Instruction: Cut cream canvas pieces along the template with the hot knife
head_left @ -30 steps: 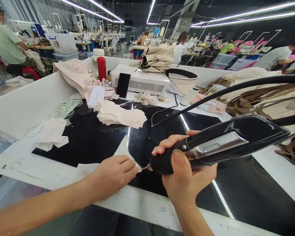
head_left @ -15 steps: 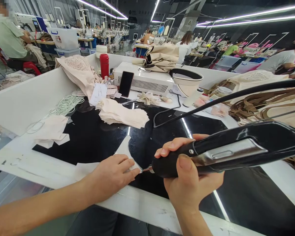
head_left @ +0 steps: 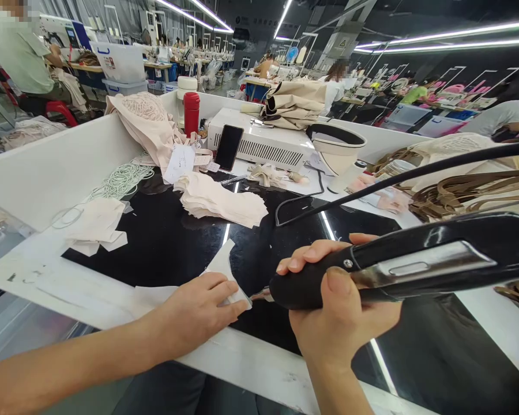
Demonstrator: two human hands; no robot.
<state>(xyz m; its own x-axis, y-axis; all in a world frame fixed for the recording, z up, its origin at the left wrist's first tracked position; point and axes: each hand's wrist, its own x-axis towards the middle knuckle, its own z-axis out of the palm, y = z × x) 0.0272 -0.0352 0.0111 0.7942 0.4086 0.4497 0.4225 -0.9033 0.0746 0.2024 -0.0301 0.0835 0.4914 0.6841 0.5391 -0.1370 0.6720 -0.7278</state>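
My right hand (head_left: 341, 305) is wrapped round a black handheld tool (head_left: 424, 265) with a metal lever and a thick cable. Its narrow metal tip points left and meets the edge of a small white curved piece (head_left: 222, 260). My left hand (head_left: 203, 311) presses that piece down on the black glossy board (head_left: 155, 248), fingers spread a little over it. Just beyond lies a stack of pale pink fabric pieces (head_left: 222, 202).
Pale scraps (head_left: 97, 225) and green cord (head_left: 123, 181) lie left. Behind stand a red bottle (head_left: 191, 114), a phone (head_left: 229, 147), a white vented box (head_left: 259, 138) and a cream visor (head_left: 337, 151). Brown straps (head_left: 454, 190) are at right. Several people sit in the background.
The view has shifted slightly, so the background sits lower and farther right. Both hands keep nearly the same places, with the tool tip still at the white piece's edge.
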